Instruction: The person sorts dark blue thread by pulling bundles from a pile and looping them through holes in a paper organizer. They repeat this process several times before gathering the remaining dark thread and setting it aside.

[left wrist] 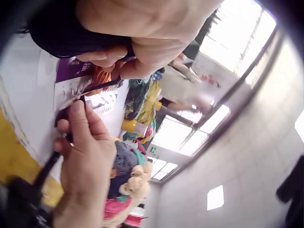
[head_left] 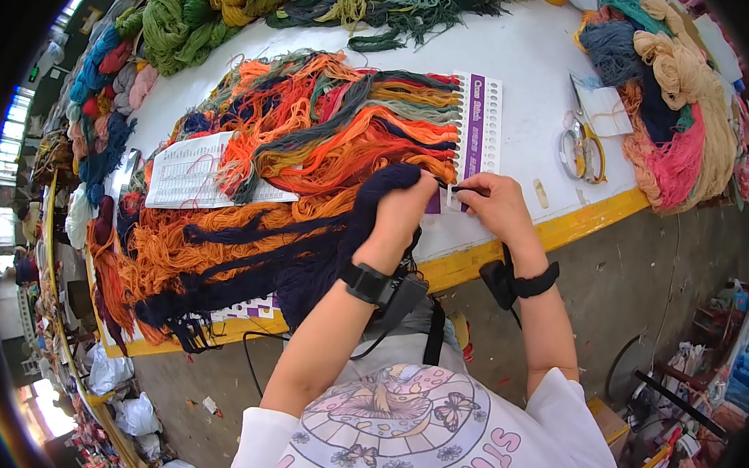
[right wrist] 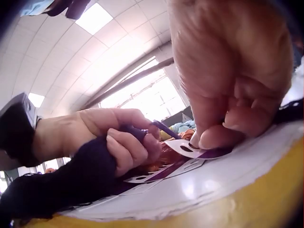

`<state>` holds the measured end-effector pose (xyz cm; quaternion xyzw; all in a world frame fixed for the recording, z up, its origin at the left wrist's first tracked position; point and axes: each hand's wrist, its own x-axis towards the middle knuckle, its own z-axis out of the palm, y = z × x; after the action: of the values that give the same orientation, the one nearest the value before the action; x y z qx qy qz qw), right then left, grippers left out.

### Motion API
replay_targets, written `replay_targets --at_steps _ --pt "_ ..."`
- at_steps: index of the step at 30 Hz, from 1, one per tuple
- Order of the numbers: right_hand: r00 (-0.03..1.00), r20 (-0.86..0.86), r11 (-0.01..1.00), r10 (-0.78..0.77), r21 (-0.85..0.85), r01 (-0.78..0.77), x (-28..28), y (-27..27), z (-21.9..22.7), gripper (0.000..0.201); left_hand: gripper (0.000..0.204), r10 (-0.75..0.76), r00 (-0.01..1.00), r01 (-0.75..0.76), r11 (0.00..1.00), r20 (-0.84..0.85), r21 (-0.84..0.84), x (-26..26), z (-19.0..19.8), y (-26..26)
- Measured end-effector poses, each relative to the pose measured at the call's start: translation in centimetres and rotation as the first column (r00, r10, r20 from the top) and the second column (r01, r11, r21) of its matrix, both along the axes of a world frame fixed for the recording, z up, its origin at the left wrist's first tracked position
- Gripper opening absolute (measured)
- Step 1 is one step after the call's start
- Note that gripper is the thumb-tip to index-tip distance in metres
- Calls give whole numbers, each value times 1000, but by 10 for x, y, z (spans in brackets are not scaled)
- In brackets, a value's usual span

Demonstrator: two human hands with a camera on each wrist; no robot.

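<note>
My left hand (head_left: 403, 210) grips a thick navy thread hank (head_left: 375, 201) that trails back over the other yarn. From its fingertips a short navy strand runs to the near end of a white and purple punched thread card (head_left: 477, 124). There my right hand (head_left: 498, 205) pinches the dark thread, its fingertips right at the card's last holes. In the right wrist view the card's end (right wrist: 185, 148) bends up slightly beside the right fingertips. Orange, grey, green and mustard threads (head_left: 407, 120) hang from the card's other holes, spread leftward.
Orange yarn (head_left: 186, 235) covers the table's left front. A printed chart (head_left: 185, 171) lies partly under threads. Scissors (head_left: 582, 151) with yellow handles lie right of the card. Coloured skeins (head_left: 659, 67) are heaped right and behind. The table's yellow edge (head_left: 598, 220) runs close to my body.
</note>
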<state>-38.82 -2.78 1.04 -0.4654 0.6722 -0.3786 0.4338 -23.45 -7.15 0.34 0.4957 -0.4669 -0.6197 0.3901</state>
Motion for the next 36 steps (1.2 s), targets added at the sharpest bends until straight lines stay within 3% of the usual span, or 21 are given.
replay_targets --at_steps 1,3,6,7,9,10,13,16,19,20,21,22,23,24,27,28,29,30,31,32,36 --pt "999 -38 1000 11 12 -10 1 0 3 11 7 2 985 47 960 -174 278 8 5 -4" --pt "986 -142 996 83 37 -78 1 -3 6 11 9 121 875 168 833 -469 528 15 19 -9" --pt "907 -359 970 220 -16 -242 -2 -5 12 15 15 145 619 514 668 -772 538 23 14 -16" --pt "858 -442 950 261 -41 -310 -4 -6 14 17 17 89 653 501 694 -752 517 23 12 -16" --pt "906 -247 939 343 67 -337 -9 -10 16 20 19 -18 715 479 741 -699 471 20 13 -14" --pt "917 -144 927 371 122 -355 -12 -11 17 21 18 -120 867 371 803 -484 466 19 17 -10" --pt "919 -105 922 379 131 -365 -13 -14 19 23 22 -78 938 222 883 -336 414 16 27 -5" --pt "938 47 934 342 94 -345 -15 -13 18 24 19 164 542 517 709 -824 480 28 13 -13" --pt "931 136 918 338 171 -358 -16 -10 31 29 18 82 601 456 781 -795 426 23 11 -6" --pt "940 179 932 292 166 -321 -15 -8 32 29 16 -119 688 478 816 -715 324 22 8 -8" --pt "944 223 945 244 162 -283 -15 -7 33 29 15 -375 809 503 841 -453 201 20 12 -8" --pt "944 267 956 196 162 -244 -14 -6 33 29 14 -548 830 557 826 -108 88 17 16 -6" --pt "947 244 955 208 158 -251 -15 -7 31 28 14 -610 748 631 775 263 3 14 19 -4" --pt "949 223 954 221 153 -258 -17 -9 26 28 22 -418 760 640 617 498 -458 10 -6 -7" --pt "968 173 974 179 106 -199 -16 -14 8 27 23 -321 761 595 691 564 -411 5 -10 -9" --pt "976 159 983 146 87 -162 -15 -13 6 27 26 -449 707 608 781 546 -144 11 17 -15" --pt "983 142 985 120 104 -136 -15 -12 7 27 22 -297 896 304 952 329 31 21 11 -14" --pt "987 127 986 98 120 -113 -13 -12 10 26 15 -184 980 139 900 70 413 40 18 -24" --pt "991 113 987 77 134 -92 -11 -13 11 26 10 -132 975 193 903 -178 384 64 35 -34" --pt "993 91 984 78 151 -91 -10 -14 11 24 8 -135 953 222 921 -273 321 95 42 -43" --pt "996 29 978 87 186 -91 -9 -16 11 20 7 134 903 8 945 -409 327 193 91 -37"
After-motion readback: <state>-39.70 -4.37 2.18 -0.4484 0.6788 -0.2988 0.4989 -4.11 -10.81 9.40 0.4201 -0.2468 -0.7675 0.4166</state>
